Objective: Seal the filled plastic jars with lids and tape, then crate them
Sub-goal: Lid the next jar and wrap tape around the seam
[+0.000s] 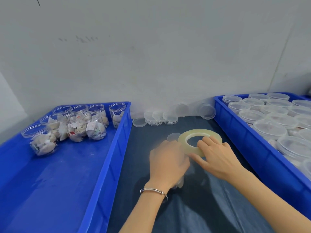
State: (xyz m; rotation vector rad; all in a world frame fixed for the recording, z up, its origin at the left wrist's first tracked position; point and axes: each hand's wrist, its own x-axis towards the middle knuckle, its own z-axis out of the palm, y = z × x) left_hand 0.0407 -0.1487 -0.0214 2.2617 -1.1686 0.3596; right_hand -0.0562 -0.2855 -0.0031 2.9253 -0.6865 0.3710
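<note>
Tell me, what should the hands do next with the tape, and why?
Probably wind the tape around the lid seam. The right hand grips the roll, and the left hand holds the jar beside it, so the seal looks unfinished. The jar itself is mostly hidden and blurred.

Glossy blue plastic crate [107, 158]; clear plastic lids [156, 117].

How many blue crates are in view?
2. One blue crate lies at the left, holding open filled jars; the other blue crate lies at the right, packed with lidded jars. Its far end is cut off.
</note>
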